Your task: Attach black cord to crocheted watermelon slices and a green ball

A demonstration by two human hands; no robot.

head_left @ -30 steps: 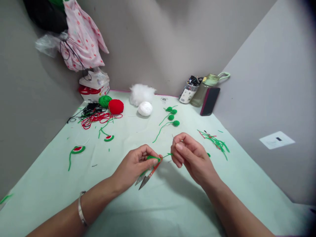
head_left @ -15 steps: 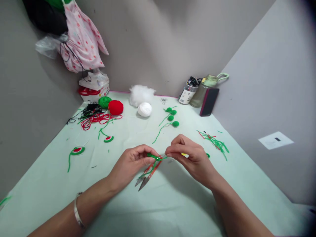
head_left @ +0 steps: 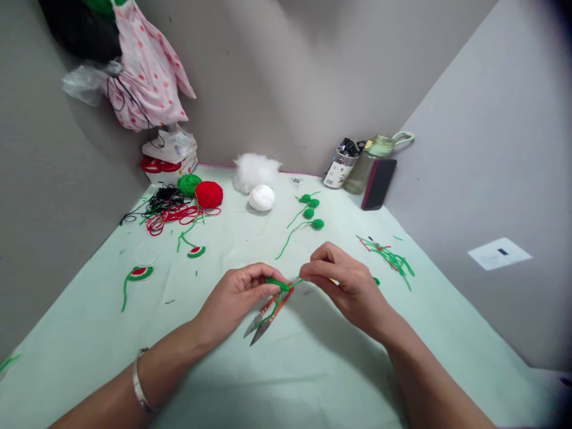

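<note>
My left hand pinches a small green crochet piece above the pale green table cover. A pair of red-handled thread snips lies on the cover right under that hand, blades pointing toward me. My right hand is closed in a pinch on a thin needle whose tip meets the green piece. A short green yarn tail hangs from the piece. Both hands are close together, almost touching.
Green, red and white yarn balls, white stuffing and tangled yarn lie at the back left. Green pompoms, yarn scraps, a jar, bottle and phone stand at the back right. Two watermelon crochet slices lie left.
My right hand came down and leftward from a raised position, bringing the needle to the green piece. Since half a second ago it has hardly moved. The left hand stayed in place.
</note>
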